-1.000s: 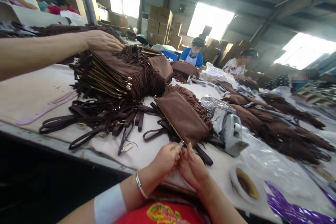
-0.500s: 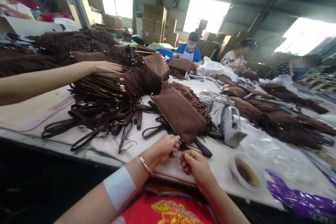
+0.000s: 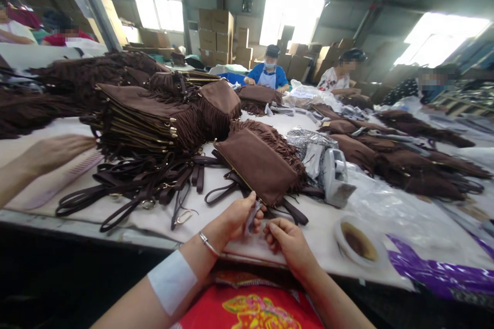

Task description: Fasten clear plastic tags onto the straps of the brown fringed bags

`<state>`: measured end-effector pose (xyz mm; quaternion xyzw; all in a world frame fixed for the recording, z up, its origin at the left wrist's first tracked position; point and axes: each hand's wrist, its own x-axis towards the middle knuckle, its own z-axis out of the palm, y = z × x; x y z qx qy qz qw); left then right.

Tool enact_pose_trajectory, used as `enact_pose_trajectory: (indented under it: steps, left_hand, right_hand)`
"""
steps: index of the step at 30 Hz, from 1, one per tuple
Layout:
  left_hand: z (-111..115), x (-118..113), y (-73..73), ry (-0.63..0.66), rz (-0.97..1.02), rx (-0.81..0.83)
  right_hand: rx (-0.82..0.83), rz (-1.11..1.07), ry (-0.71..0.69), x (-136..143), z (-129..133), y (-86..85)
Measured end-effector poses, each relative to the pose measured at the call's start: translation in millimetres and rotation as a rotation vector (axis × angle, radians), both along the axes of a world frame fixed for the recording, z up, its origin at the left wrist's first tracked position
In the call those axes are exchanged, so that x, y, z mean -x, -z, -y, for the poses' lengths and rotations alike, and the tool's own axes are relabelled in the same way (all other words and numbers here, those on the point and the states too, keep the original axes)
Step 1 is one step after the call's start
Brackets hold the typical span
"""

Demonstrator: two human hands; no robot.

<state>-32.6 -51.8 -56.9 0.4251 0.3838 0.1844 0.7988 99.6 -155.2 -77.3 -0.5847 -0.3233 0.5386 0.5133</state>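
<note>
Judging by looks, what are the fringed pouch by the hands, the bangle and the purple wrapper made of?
Fringed pouch: matte brown leather or imitation; the smooth, dull face and cut fringe fit either. Bangle: probably polished silvery metal, given its bright highlights. Purple wrapper: likely glossy plastic film, from its crinkles and glare.

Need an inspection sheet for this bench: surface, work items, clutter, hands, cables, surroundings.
Surface: pale tabletop, largely covered.
Work items: brown fringed pouch, pouch stack, dark straps.
Clutter: clear plastic, purple plastic, white roll or bowl, lilac strip.
Hands: left hand holds a thin greyish scrap near the pouch's corner; right hand curled, contents unclear.
Cables: nothing seen.
Surroundings: a co-worker's hand beside the pouch stack; other people; stacked cartons; bright windows.
</note>
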Motion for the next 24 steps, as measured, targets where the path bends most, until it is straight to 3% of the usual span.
enact_pose_trajectory:
  steps: [2,3,7,9,12,17,19,22,24]
  left_hand:
    - [1,4,-0.1,0.037,-0.051,-0.05]
    - [2,5,0.6,0.042,-0.127,-0.154]
    - [7,3,8.5,0.016,-0.475,-0.808]
    - [7,0,14.5,0.005,-0.59,-0.993]
    - [6,-4,22.5,-0.051,-0.621,-0.988]
    - [4,-8,23.1,-0.188,-0.447,-0.982]
    - [2,-5,16.9,-0.133,-0.342,-0.923]
    - [-10,7,3.1,0.064,-0.254,-0.786]
    - [-25,16,-6.3,0.037,-0.261,-0.784]
  right_hand:
    - [-0.007,0.006,-0.005,0,1,-1.3]
    - [-0.008,0.007,-0.01,0,2,-1.5]
    - [-0.012,0.015,-0.026,0,2,0.2]
    - [-0.014,0.025,-0.028,1,2,1.6]
    - [-0.027,0.038,-0.036,0,4,2.6]
    - [-0.044,0.054,-0.042,-1,7,2.5]
    - [-0.042,0.049,-0.045,-1,7,2.4]
    - [-0.039,0.052,-0.046,-2,6,1.4]
    - [-0.038,0.067,-0.042,-2,5,0.5]
